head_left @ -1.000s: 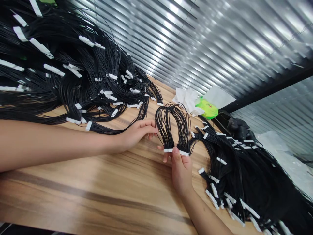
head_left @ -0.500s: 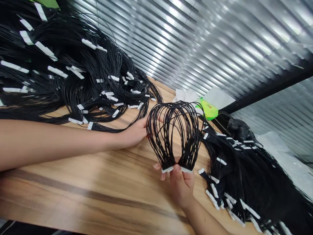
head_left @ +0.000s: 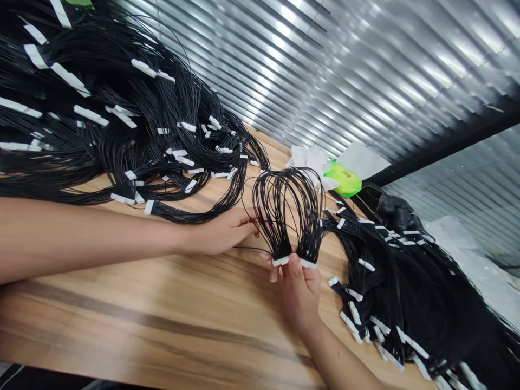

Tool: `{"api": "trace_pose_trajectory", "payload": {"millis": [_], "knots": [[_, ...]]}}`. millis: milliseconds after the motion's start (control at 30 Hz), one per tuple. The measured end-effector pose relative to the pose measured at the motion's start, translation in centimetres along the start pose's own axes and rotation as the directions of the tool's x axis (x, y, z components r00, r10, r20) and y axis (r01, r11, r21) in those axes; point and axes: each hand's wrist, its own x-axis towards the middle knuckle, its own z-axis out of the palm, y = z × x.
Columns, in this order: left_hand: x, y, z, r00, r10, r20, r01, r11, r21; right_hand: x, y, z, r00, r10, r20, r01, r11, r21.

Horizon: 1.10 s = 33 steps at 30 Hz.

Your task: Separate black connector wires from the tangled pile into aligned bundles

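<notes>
Upright in my right hand (head_left: 301, 292) is a black wire harness (head_left: 288, 206), its many thin wires bowed up into a loop. The thumb and fingers pinch its two white connectors (head_left: 306, 264) side by side at the bottom. At the loop's left side, my left hand (head_left: 227, 230) has its fingers closed on a few of the black wires; its fingertips are partly hidden behind the strands. One wire strays out leftward below those fingers.
On the wooden table (head_left: 162, 303), a big heap of black harnesses (head_left: 154, 108) with white connectors lies at the left. Another pile (head_left: 422, 292) covers the right side. A green packet (head_left: 345, 179) and white paper sit at the back by the corrugated metal wall (head_left: 325, 70).
My right hand has raised the connectors slightly, and the loop has become narrower. My left hand has moved a little lower, drawing a few wires out to the left.
</notes>
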Motion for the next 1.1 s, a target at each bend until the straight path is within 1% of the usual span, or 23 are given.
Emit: {"api": "trace_pose_trajectory", "payload": {"millis": [100, 167, 233, 333, 367, 400, 433, 467, 533, 600, 667, 800, 867, 1000, 1100], "knots": [[0.0, 0.3, -0.1, 1.000, 0.025, 0.016, -0.025, 0.999, 0.023, 0.2, 0.1, 0.1, 0.999, 0.031, 0.026, -0.032, 0.999, 0.032], [0.0, 0.5, -0.1, 0.999, 0.054, 0.006, -0.054, 0.997, 0.056, 0.3, 0.2, 0.1, 0.999, 0.044, 0.033, -0.045, 0.998, 0.045], [0.0, 0.6, -0.2, 0.995, 0.077, 0.057, -0.084, 0.989, 0.122, 0.3, 0.2, 0.2, 0.998, 0.051, 0.029, -0.053, 0.998, 0.040], [-0.2, 0.9, -0.2, 0.979, 0.079, 0.190, -0.130, 0.952, 0.278, 0.4, 0.0, 0.2, 0.998, 0.064, 0.026, -0.065, 0.998, 0.019], [-0.2, 0.9, -0.2, 0.975, 0.067, 0.211, -0.133, 0.938, 0.321, 0.4, 0.0, 0.3, 0.997, 0.071, 0.027, -0.071, 0.997, 0.013], [-0.2, 0.9, -0.1, 0.977, 0.059, 0.204, -0.128, 0.931, 0.342, 0.4, -0.1, 0.3, 0.997, 0.076, 0.024, -0.076, 0.997, 0.010], [-0.2, 0.8, -0.1, 0.982, 0.056, 0.179, -0.114, 0.937, 0.331, 0.5, -0.1, 0.4, 0.997, 0.079, 0.016, -0.079, 0.997, 0.009], [-0.1, 0.8, 0.0, 0.989, 0.060, 0.135, -0.097, 0.954, 0.283, 0.5, -0.1, 0.4, 0.997, 0.080, 0.003, -0.080, 0.997, 0.010], [0.1, 0.6, 0.1, 0.999, 0.043, 0.031, -0.046, 0.992, 0.114, 0.5, -0.1, 0.4, 0.997, 0.077, -0.023, -0.077, 0.997, 0.014], [0.3, 0.3, 0.1, 0.999, 0.002, -0.051, -0.004, 0.999, -0.033, 0.5, 0.0, 0.3, 0.997, 0.075, -0.029, -0.074, 0.997, 0.017], [0.4, 0.1, 0.2, 0.995, -0.026, -0.097, 0.017, 0.996, -0.086, 0.5, 0.0, 0.2, 0.997, 0.071, -0.022, -0.071, 0.997, 0.022], [0.4, -0.1, 0.1, 0.996, -0.063, -0.070, 0.058, 0.995, -0.078, 0.5, 0.0, 0.2, 0.998, 0.053, -0.020, -0.052, 0.998, 0.030], [0.5, -0.1, 0.1, 0.995, -0.070, -0.073, 0.065, 0.995, -0.076, 0.5, -0.2, 0.2, 0.998, 0.047, -0.028, -0.046, 0.998, 0.039], [0.6, -0.4, 0.1, 0.996, 0.014, -0.090, -0.030, 0.985, -0.171, 0.5, -0.3, 0.4, 0.998, 0.039, -0.050, -0.035, 0.997, 0.076], [0.6, -0.6, -0.1, 0.993, 0.025, -0.116, -0.043, 0.987, -0.155, 0.6, -0.3, 0.3, 0.997, 0.036, -0.066, -0.032, 0.998, 0.061]]}}
